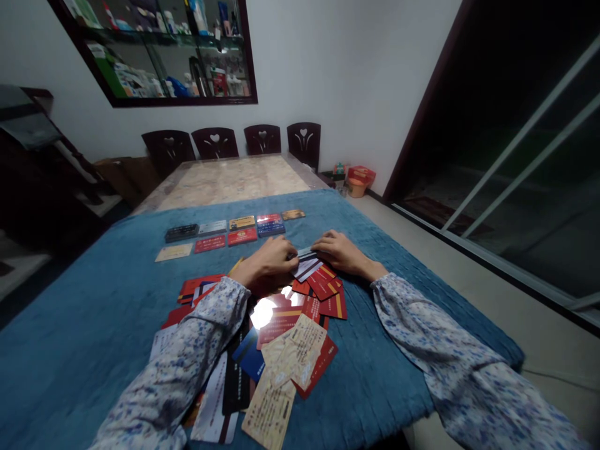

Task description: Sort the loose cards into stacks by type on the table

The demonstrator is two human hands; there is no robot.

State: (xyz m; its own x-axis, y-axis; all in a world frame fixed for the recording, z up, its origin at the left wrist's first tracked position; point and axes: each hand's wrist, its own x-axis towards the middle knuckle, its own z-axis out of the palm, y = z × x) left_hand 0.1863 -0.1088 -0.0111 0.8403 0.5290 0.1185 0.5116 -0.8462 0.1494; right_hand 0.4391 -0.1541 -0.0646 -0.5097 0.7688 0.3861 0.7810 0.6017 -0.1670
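Between my two hands is a pale card (307, 252), its far edge pinched by curled fingers. My left hand (272, 257) closes on its left end, while my right hand (341, 251) grips the right end. Just below lie a white card with a dark stripe (307, 269) and several red cards (323, 282). A loose heap of cards spreads toward me, with a blue card (250, 353), a black card (237, 384) and beige patterned cards (270, 409). My left sleeve hides part of the heap.
Beyond my hands, cards stand in rows of small stacks: a black stack (182, 233), red stacks (242, 235), a blue stack (270, 227) and a golden card (293, 214). A blue cloth (107, 294) covers the table's near part. Dark chairs (262, 139) line the far end.
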